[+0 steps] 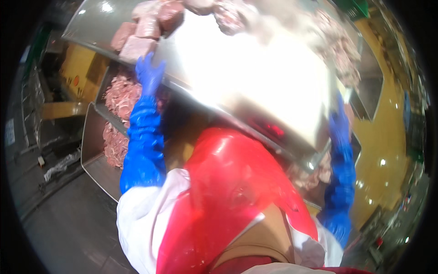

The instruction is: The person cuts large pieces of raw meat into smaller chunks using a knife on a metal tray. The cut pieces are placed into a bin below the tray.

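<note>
My left hand point(150, 75), in a blue glove, is at the near edge of the steel table point(171, 57) with its fingers apart. Its fingertips overlap the lower edge of a pale pink block of meat point(138, 48); whether they press on it I cannot tell. Further pink meat pieces point(171, 16) are grouped just beyond. On the far right, my right hand point(340, 125), also gloved in blue, is beside the table's right end. Motion blur and the steep angle hide most of its fingers. Strong glare whitens the middle of the tabletop.
Below my left arm is a steel bin point(93, 137) with pink meat trimmings point(122, 98). More trimmings point(315, 176) lie under the table's right corner. A heap of paler meat point(340, 48) sits at the far right. Yellowish floor point(378, 173) shows beyond my right arm.
</note>
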`<state>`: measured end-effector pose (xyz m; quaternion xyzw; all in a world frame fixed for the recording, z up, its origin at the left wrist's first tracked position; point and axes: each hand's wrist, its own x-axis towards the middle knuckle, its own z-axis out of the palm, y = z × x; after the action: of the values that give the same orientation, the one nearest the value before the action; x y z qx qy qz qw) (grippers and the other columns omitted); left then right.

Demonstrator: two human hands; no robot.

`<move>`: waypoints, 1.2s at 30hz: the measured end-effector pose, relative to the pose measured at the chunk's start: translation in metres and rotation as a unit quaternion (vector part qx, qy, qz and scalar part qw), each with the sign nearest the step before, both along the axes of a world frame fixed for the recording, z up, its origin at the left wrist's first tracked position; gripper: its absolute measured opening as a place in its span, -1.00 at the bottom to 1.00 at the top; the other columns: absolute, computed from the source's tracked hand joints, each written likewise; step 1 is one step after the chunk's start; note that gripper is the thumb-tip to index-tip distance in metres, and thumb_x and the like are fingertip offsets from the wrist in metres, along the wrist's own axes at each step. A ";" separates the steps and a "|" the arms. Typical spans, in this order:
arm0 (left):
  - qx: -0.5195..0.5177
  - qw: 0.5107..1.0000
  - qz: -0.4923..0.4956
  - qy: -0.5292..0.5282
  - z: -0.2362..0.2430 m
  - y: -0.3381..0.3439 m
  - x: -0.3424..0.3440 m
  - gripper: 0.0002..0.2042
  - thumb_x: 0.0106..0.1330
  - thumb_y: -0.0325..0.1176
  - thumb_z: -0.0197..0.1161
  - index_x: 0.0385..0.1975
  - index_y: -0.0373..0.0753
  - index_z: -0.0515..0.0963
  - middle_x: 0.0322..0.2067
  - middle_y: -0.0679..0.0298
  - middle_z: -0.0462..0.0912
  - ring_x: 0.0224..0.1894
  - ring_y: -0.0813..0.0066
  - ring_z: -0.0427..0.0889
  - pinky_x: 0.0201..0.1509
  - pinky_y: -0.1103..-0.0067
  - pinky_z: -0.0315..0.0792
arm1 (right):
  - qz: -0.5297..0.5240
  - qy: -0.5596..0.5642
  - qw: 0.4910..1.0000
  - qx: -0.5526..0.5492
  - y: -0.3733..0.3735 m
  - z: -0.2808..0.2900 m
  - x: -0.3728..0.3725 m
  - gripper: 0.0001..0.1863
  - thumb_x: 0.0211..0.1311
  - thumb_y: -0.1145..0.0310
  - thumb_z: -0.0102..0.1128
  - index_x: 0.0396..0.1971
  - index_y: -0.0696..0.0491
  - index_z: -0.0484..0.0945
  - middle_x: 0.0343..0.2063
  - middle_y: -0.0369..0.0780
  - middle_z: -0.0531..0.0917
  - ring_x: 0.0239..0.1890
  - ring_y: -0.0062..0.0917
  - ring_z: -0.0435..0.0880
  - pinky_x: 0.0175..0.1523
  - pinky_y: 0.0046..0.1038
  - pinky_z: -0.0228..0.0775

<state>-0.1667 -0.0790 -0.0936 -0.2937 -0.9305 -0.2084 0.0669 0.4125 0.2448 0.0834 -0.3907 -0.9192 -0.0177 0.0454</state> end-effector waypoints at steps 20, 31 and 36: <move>-0.247 0.962 -0.019 -0.112 0.063 0.060 -0.001 0.22 -0.11 0.67 0.23 0.55 0.03 0.14 0.47 -0.14 0.12 0.45 -0.32 0.17 0.40 -0.24 0.08 | -0.052 0.525 0.756 -0.387 -0.167 -0.039 -0.140 -0.44 0.51 0.46 0.08 0.44 0.03 0.19 -0.05 -0.22 0.58 -0.26 -0.60 0.63 -0.25 -0.50 0.56; 0.176 0.668 -0.081 -0.719 -0.032 0.029 -0.053 -0.67 0.44 -0.01 0.23 -0.03 -0.09 0.65 -0.35 0.53 0.64 -0.43 0.71 0.51 -0.35 0.68 0.40 | -0.107 0.410 0.715 -0.556 -0.200 -0.203 -0.369 -0.64 0.35 0.25 0.16 -0.07 0.26 0.56 -0.06 0.07 0.55 -0.02 -0.12 0.59 0.16 -0.22 0.42; 0.136 0.688 -0.138 -0.699 -0.005 0.035 -0.014 -0.51 0.34 0.05 0.34 0.21 0.02 0.54 0.06 0.31 0.58 0.09 0.48 0.55 0.02 0.47 0.51 | -0.137 0.448 0.650 -0.599 -0.201 -0.165 -0.341 -0.63 0.37 0.29 0.15 0.01 0.26 0.55 -0.02 0.01 0.59 -0.01 -0.27 0.60 0.15 -0.27 0.44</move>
<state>-0.1808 -0.0436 -0.0988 -0.1760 -0.6181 -0.4847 -0.5933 0.0713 0.0443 -0.0816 -0.4148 -0.5343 0.7075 0.2047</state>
